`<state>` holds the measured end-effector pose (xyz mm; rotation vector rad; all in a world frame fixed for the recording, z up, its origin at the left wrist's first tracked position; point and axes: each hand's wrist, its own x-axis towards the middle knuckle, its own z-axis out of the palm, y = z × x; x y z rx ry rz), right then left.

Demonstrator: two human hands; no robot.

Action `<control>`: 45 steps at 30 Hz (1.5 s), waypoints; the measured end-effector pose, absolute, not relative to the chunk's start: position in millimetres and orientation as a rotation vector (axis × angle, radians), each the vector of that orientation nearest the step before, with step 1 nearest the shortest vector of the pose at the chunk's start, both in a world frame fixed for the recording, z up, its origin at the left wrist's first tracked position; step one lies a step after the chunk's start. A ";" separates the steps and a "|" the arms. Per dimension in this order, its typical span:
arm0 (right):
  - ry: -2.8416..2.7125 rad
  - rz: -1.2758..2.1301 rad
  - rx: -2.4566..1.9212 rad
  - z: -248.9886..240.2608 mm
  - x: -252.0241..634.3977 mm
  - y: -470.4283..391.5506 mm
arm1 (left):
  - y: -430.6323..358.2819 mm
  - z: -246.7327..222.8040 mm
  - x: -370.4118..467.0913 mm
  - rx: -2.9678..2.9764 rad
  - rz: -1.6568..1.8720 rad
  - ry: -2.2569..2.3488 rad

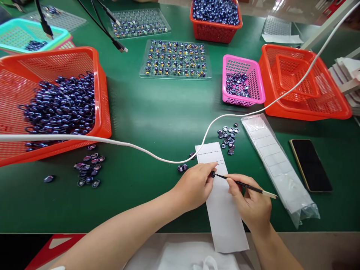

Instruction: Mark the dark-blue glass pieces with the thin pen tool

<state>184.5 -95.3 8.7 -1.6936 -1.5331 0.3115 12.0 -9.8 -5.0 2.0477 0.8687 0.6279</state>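
My left hand pinches a small dark shiny piece between thumb and fingertips, above a long white paper strip with ruled lines. In my right hand is a slim black pointed tool with a pale rear end, held like a pen. Its tip meets or nearly meets the dark piece. Two similar dark pieces lie left of the strip, and another is partly under its upper left edge. A loose group of dark glossy pieces sits right of the strip's top.
A white cable crosses over the table. Left stands a red basket of dark looped pieces; another pile lies before it. Bead trays, a pink basket and red baskets stand behind. A bagged strip pack and phone lie right.
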 end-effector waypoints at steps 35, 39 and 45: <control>-1.518 0.660 -1.307 3.7 200.2 -97.6 | -6.9 -5.6 13.2 1.928 0.584 0.918; -1.384 0.628 -1.497 9.4 198.6 -99.1 | -7.7 -6.4 12.7 1.925 0.586 0.900; -1.535 0.515 -1.596 15.6 190.7 -95.3 | -9.1 -10.7 12.5 1.931 0.622 0.898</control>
